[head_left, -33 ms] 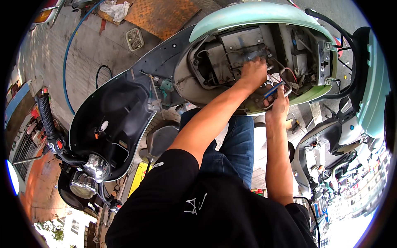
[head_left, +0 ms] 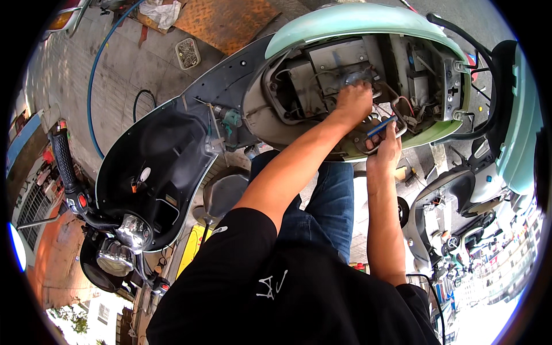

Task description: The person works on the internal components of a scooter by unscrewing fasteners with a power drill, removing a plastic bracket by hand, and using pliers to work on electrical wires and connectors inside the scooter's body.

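Note:
A pale green scooter (head_left: 345, 23) stands across the view in front of me, its seat area open over grey inner parts and wiring. My left hand (head_left: 355, 103) reaches into that opening, fingers closed beside a grey, partly see-through part (head_left: 355, 76). What sits between these fingers is hidden. To its right and nearer to me, my right hand (head_left: 386, 144) is closed on a slim blue rod-shaped tool (head_left: 381, 125), held at a slant with the thumb along it. A bent metal tube (head_left: 401, 115) of the scooter runs beside this hand.
On the footboard lie a teal power drill (head_left: 232, 118) and a thin metal bar. A small tray of metal bits (head_left: 187, 53) rests on the ground near a blue hose (head_left: 92, 86) and a rusty plate (head_left: 224, 23). A round stool (head_left: 227, 192) stands near my legs; another scooter (head_left: 425, 230) is at right.
My right hand and forearm have shifted very slightly left, with the blue tool still in the hand. My left hand stays nearly in place inside the opening.

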### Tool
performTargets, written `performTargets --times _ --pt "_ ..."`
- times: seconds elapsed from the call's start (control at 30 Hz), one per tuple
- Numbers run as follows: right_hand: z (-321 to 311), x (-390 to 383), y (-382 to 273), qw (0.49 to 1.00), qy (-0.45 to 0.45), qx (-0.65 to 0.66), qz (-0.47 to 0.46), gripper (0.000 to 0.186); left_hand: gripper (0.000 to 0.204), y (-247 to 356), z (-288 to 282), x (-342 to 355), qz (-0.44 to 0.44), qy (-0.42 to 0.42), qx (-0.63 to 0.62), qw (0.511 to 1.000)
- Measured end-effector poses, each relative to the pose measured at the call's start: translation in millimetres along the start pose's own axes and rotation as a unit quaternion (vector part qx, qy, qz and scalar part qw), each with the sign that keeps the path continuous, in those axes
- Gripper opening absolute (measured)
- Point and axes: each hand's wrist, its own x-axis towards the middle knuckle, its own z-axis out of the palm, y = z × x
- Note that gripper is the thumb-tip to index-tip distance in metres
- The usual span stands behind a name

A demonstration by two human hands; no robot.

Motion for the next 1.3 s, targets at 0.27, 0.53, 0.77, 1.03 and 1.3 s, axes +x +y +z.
performTargets --times 0.27,0.53,0.77,1.03,1.3 --pt "-5.1 -46.7 2.2 0.999 0.027 0.033 -0.002 0.016 0.026 -4.5 -10.2 0.8 -0.007 0.0 -0.021 1.0" --pt "5.7 -38.2 14.2 0.993 -0.019 0.029 0.113 0.015 0.023 -17.4 -36.2 24.7 -0.018 -0.081 0.015 0.996" --pt "10.5 -13.3 27.2 0.981 0.002 0.051 0.187 0.014 0.028 -41.3 -64.0 29.5 -0.059 -0.105 -0.121 0.985" --pt "36.0 -23.8 11.1 0.997 -0.005 0.03 0.068 0.015 0.025 -82.2 -122.6 -55.7 -0.16 -0.059 -0.406 0.898" --pt "70.0 28.3 -3.8 0.996 0.053 -0.067 -0.001 0.017 0.015 -99.7 -108.0 -86.0 -0.216 -0.015 -0.459 0.862"
